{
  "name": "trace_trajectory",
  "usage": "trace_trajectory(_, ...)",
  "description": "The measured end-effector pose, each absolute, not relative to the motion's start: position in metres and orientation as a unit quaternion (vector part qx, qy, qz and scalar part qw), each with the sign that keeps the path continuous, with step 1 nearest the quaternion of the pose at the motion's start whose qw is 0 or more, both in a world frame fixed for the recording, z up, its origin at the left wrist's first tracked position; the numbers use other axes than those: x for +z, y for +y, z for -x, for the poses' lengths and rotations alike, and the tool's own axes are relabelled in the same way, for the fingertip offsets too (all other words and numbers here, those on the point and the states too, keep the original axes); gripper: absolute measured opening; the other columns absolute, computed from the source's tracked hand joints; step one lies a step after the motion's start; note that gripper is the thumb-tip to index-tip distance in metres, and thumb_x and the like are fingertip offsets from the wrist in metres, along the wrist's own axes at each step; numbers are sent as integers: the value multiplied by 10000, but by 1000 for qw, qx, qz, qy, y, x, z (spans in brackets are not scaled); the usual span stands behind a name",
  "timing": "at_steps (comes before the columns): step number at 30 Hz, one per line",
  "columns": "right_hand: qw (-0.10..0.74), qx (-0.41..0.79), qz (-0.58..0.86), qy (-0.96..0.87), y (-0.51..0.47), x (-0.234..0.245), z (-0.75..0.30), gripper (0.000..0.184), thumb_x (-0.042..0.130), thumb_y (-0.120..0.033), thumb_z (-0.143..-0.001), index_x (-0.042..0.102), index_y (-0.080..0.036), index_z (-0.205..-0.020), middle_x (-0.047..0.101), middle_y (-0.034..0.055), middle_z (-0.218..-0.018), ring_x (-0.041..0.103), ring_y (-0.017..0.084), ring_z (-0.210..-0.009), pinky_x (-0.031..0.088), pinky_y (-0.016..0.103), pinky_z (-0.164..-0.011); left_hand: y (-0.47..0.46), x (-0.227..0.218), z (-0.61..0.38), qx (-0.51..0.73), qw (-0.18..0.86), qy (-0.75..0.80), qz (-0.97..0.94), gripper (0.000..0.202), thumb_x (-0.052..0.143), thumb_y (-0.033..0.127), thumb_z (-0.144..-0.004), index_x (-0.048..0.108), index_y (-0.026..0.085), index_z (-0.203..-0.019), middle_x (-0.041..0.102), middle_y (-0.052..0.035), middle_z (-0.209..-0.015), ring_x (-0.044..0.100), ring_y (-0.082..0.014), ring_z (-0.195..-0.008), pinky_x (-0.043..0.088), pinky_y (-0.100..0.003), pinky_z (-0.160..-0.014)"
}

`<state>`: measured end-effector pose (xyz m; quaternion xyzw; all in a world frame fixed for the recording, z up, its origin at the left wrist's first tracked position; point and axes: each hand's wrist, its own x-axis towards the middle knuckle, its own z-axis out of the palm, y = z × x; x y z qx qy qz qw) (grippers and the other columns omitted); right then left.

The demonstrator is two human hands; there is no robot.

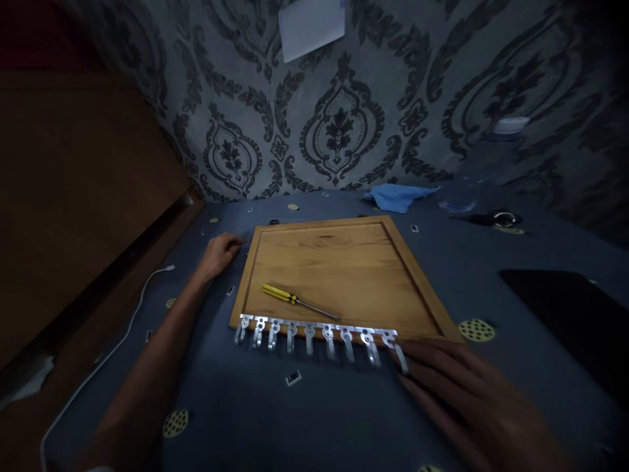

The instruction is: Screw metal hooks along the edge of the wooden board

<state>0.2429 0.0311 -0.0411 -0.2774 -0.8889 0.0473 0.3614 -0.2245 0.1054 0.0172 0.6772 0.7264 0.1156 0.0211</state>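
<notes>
A wooden board (pixel 324 262) with a raised border lies flat on the blue cloth. Along its near edge runs a metal hook rail (pixel 318 326), its several silver hooks hanging over the side. A screwdriver (pixel 299 301) with a yellow handle rests on the board just behind the rail. My right hand (pixel 472 393), slightly blurred, is at the rail's right end, fingers around the last hook. My left hand (pixel 222 254) lies on the cloth by the board's far left side, fingers curled together; whatever they may hold is too small to make out.
A blue cloth (pixel 398 196) lies crumpled by the wall, beside a clear bottle (pixel 491 164) and a dark wristwatch (pixel 501 218). A black flat object (pixel 570 314) is at right. A white cable (pixel 132 321) runs down the left, near a brown wooden panel (pixel 83 177).
</notes>
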Motion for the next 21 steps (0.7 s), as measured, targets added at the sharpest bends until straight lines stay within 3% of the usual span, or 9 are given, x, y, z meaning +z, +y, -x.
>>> trace_trajectory(15,363,10,273,-891,27,-26,-235,283,517,-290,-1020,756,-230,-1161,789,91,-1049,743,241,-949,648,397,-756,103,22,220,96,101,679,-721,352,644,383,-988,623,161,-1261,650,-99,-1258,667,-230,-1080,587,-444,-924)
trace_trajectory(18,370,4,274,-888,24,-22,-233,249,548,-202,-1002,759,-218,-1133,794,81,-1022,736,223,-924,642,383,-771,102,23,219,125,117,672,-720,254,668,402,-950,701,163,-1028,713,-64,-1070,679,-212,-976,566,-384,-905)
trace_trajectory(21,351,35,289,-890,20,-19,-232,234,569,-184,-993,759,-225,-1123,788,82,-1049,722,229,-952,638,402,-792,102,24,218,165,134,669,-712,290,696,499,-843,716,210,-826,740,-40,-904,673,-225,-876,541,-319,-817)
